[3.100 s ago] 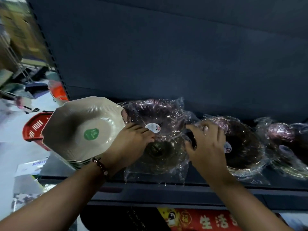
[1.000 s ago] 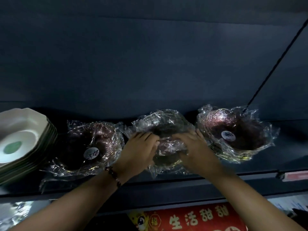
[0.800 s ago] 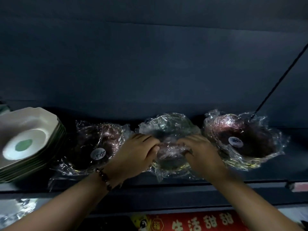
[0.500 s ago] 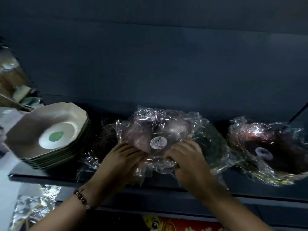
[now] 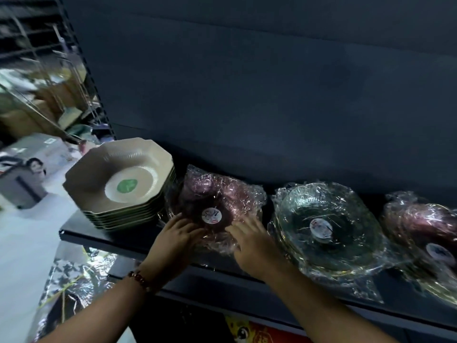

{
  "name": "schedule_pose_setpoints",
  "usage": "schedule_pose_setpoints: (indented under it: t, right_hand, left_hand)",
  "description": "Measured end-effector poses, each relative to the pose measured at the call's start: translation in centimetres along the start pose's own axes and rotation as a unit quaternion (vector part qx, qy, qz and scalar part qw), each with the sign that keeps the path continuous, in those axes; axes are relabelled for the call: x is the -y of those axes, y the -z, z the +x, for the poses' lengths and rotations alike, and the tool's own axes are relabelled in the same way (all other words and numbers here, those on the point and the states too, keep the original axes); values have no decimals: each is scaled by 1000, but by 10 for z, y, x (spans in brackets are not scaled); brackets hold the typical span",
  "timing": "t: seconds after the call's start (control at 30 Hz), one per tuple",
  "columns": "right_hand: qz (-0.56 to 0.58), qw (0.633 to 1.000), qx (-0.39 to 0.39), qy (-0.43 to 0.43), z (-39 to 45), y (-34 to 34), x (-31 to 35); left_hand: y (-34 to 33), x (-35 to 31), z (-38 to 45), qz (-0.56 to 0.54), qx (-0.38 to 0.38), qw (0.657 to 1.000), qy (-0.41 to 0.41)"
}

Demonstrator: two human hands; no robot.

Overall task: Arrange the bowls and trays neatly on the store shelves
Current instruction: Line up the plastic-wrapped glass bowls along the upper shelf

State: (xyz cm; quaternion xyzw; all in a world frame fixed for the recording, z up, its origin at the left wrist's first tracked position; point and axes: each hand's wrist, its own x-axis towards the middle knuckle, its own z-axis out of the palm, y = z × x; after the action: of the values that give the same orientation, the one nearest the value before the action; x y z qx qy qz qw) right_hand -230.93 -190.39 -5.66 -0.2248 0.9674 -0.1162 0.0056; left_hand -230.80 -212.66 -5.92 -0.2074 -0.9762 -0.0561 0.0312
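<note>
— What are you handling?
— A purple bowl [image 5: 212, 206], film-wrapped and white-stickered, is lying on the shelf [image 5: 103, 240] between my hands.
— And your hands?
— My left hand [image 5: 174, 240] and right hand [image 5: 252, 243] are pressing it, fingers straight.

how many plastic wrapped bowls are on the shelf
3 in view: a purple wrapped bowl under both hands beside the beige plates, a clear one in the middle, another purple one cut off at right; more may lie beyond.

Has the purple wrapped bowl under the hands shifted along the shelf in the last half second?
Yes. The purple wrapped bowl now sits left, against the beige plate stack, uncovering the clear wrapped bowl.
</note>
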Motion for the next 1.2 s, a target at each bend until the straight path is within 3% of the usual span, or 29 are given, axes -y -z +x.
schedule_pose_setpoints:
  t: [0.27, 0.53, 0.67, 0.97, 1.2]
  right_hand:
    - [-39, 998, 45, 10, -2, 4, -1]
    - [36, 997, 50, -43, -17, 22, -13]
    - [68, 992, 31, -102, -46, 49, -34]
    - [81, 968, -48, -234, -159, 93, -117]
    - [-20, 931, -91, -354, -250, 112, -191]
  left_hand:
    - [-17, -3, 1, 49, 56, 997, 8]
    - [1, -33, 23, 22, 56, 998, 3]
    - [14, -75, 41, -16, 21, 998, -51]
    - [24, -192, 86, -15, 28, 985, -171]
    - [16, -305, 120, -28, 47, 962, -267]
